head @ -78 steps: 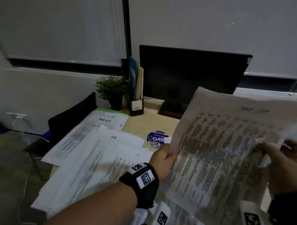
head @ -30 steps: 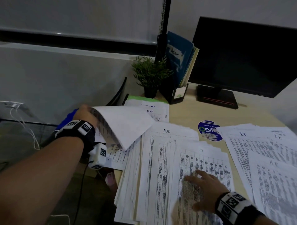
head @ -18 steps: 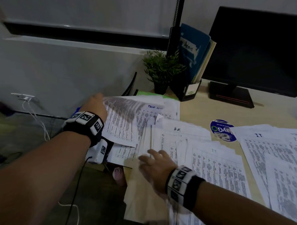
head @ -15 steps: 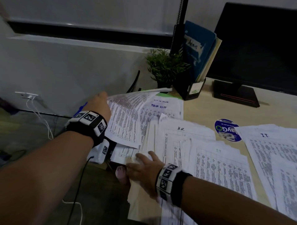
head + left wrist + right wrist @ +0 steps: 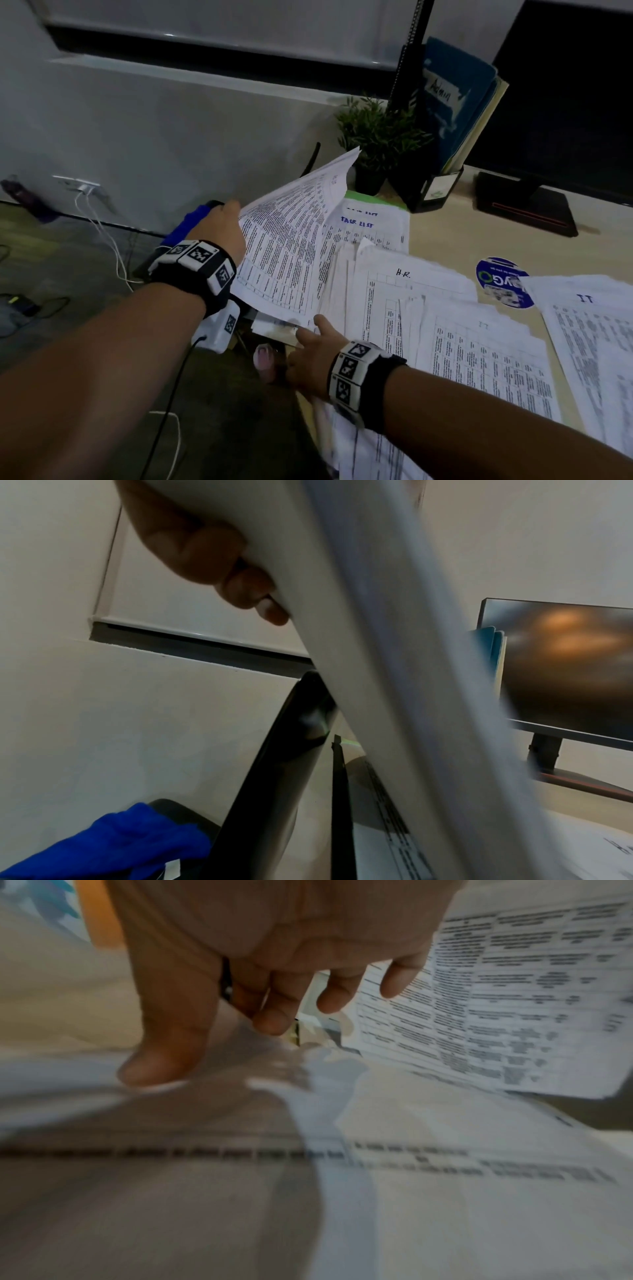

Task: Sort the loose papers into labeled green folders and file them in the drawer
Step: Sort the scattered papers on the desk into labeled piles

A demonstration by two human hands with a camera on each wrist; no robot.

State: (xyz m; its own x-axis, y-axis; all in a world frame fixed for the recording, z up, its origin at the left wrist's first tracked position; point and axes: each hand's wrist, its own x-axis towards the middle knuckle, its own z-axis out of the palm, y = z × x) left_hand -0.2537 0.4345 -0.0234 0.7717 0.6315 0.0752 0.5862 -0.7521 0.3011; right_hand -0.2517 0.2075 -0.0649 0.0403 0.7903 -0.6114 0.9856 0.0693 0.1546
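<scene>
A sheaf of printed sheets (image 5: 291, 246) stands lifted off the left end of the desk (image 5: 445, 240), tilted up on its left edge with its far corner raised toward the small potted plant (image 5: 376, 137). The left hand (image 5: 224, 228) grips that left edge, thumb on the printed face and fingers (image 5: 219, 561) curled behind the sheets. Under the lifted sheaf lies a pile headed "TASK LIST" (image 5: 370, 226), resting on a green folder (image 5: 363, 198) whose far edge peeks out just before the plant pot. The right hand (image 5: 313, 356) lies at the near left corner of the desk with fingers (image 5: 274, 999) relaxed and spread, thumb pressed on the edge of the neighbouring stack marked "H.R." (image 5: 404, 291); it holds nothing. Right of that stack lie 2 more piles marked "IT", one overlapping it (image 5: 479, 359) and one further right (image 5: 589, 325), with a round blue sticker (image 5: 500, 277) on the desk between them. Behind stand a black file holder (image 5: 431, 185) with blue folders, one labelled "Admin" (image 5: 452, 96), and a dark monitor (image 5: 565, 85). No drawer can be made out.
</scene>
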